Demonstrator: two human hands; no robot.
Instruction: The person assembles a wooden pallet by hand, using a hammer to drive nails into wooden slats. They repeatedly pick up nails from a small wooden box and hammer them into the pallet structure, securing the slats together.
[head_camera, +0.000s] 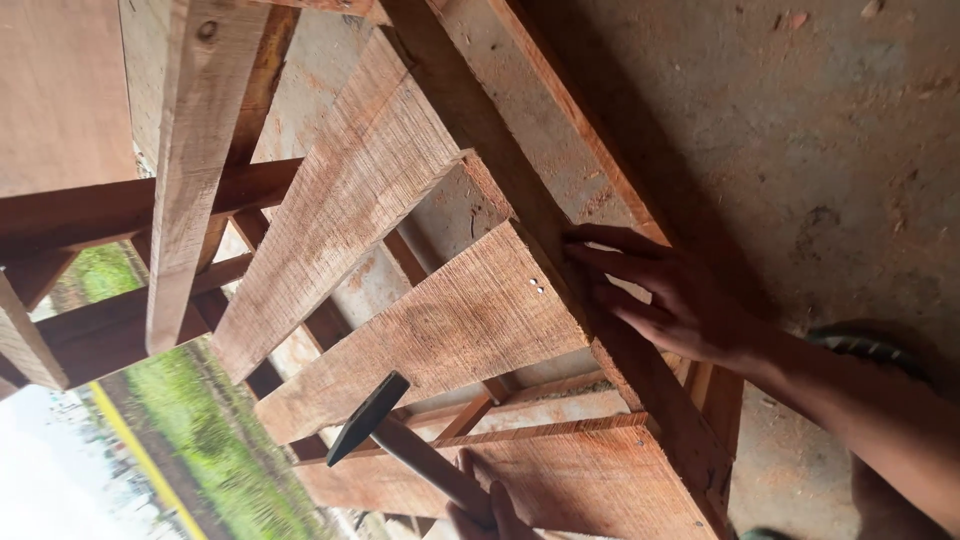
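Observation:
My left hand (660, 295) lies flat with fingers spread on a long reddish wooden rail (640, 375), right beside the end of a rough-sawn slat (440, 330). Two small nail heads (537, 286) show near that slat end. At the bottom edge, my right hand (490, 515) grips the wooden handle of a hammer (400, 440). Its dark steel head (365, 418) hovers over the lower edge of the slat. Only part of my right hand is in view.
More slats (340, 200) fan across the wooden frame, with another board (540, 480) below the hammer. A concrete floor (820, 130) fills the right side, where a sandalled foot (870, 345) shows. Grass (200, 430) is visible through the gaps at lower left.

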